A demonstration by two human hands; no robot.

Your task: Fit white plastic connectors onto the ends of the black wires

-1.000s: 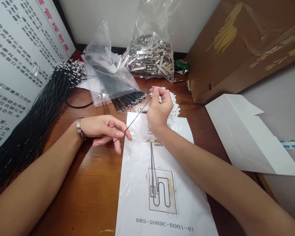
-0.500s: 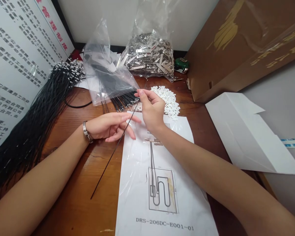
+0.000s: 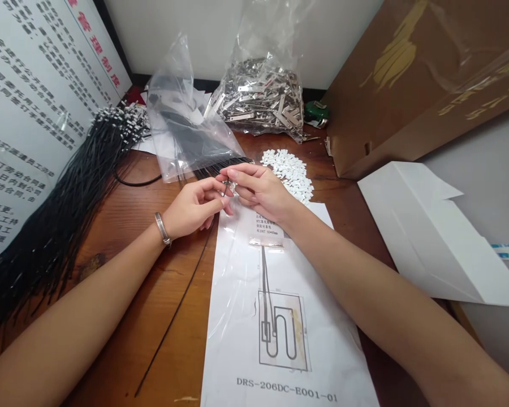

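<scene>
A thin black wire [image 3: 166,329] runs from my fingertips down to the lower left over the wooden table. My right hand [image 3: 261,189] pinches its upper end between thumb and fingers. Just below that, the curled fingers of my left hand [image 3: 197,208] close around the same wire, the two hands nearly touching. The very tip of the wire is too small to make out. Behind my hands, more black wires [image 3: 214,168] stick out of a clear plastic bag [image 3: 169,138]. A pile of small white pieces [image 3: 289,172] lies just beyond my right hand.
Under my wrists lies a printed drawing sheet [image 3: 237,339]. A bag of metal strips [image 3: 261,96] stands at the back beside a green object [image 3: 316,113]. A large bundle of black wires [image 3: 68,215] fills the left side. To the right are a brown box [image 3: 365,135] and folded white card [image 3: 424,237].
My left hand has moved up and right and closed on the wire near its upper end. My right hand has come slightly down, and the wire's loose end has swung lower left.
</scene>
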